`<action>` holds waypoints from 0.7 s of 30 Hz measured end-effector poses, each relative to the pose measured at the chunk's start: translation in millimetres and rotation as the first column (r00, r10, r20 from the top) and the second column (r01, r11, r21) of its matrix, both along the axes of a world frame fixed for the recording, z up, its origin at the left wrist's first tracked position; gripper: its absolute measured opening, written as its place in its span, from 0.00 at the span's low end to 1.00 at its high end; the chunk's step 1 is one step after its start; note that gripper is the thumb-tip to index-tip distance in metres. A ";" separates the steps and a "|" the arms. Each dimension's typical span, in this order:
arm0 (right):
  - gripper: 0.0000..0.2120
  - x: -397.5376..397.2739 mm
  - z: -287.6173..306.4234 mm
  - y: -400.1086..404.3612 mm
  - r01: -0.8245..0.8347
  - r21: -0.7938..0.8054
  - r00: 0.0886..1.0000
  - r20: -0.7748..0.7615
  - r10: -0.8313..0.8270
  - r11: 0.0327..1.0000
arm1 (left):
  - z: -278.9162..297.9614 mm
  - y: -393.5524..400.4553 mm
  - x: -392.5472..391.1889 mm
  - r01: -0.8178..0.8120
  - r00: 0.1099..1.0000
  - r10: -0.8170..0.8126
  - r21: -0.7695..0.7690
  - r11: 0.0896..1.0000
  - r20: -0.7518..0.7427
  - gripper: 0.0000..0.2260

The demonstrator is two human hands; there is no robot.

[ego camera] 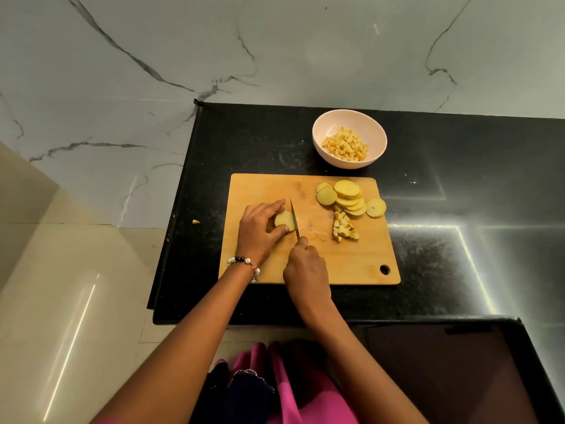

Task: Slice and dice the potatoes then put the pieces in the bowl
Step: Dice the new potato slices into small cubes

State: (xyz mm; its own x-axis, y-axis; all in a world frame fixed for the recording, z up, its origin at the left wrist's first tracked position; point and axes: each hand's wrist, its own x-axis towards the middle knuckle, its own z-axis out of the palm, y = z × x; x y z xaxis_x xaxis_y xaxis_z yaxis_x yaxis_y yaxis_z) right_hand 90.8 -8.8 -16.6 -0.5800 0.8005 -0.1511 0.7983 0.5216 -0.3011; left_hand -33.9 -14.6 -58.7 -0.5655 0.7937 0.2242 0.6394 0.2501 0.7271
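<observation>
A wooden cutting board (351,264) lies on the black counter. My left hand (260,228) grips a potato piece (283,220) at the board's left side. My right hand (305,267) holds a knife (294,220) whose blade stands against the potato's right face. Several round potato slices (348,197) are stacked at the board's far right, with a small heap of diced pieces (344,229) just in front of them. A pale bowl (324,130) behind the board holds diced potato (347,146).
The black counter (458,255) ends at its left edge close to the board, with a tiled floor below. A stray potato bit (195,222) lies on the floor side at the left. A marble wall rises behind. A dark panel sits at the lower right.
</observation>
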 end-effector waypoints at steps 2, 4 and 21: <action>0.20 11.2 0.1 -11.0 -0.013 -0.025 0.999 0.034 0.014 1.000 | -2.6 -0.6 0.7 -0.005 1.000 0.005 0.011 1.000 -0.018 0.24; 0.22 22.9 0.9 -22.5 -0.035 -0.041 0.998 0.057 0.037 0.999 | -3.9 -1.2 1.6 -0.011 0.999 0.012 0.020 1.000 -0.032 0.24; 0.22 14.1 10.7 -3.6 -0.001 -0.087 1.000 0.012 0.002 0.996 | -6.6 -2.3 0.6 -0.012 1.000 0.012 -0.003 1.000 -0.029 0.24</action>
State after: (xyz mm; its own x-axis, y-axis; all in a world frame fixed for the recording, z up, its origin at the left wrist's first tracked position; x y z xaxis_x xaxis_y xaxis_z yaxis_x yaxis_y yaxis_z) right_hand 104.9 -12.4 -6.0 -0.5789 0.7832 -0.2268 0.8013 0.4951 -0.3358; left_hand -33.3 -17.0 -65.2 -0.5684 0.7876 0.2380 0.6572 0.2606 0.7073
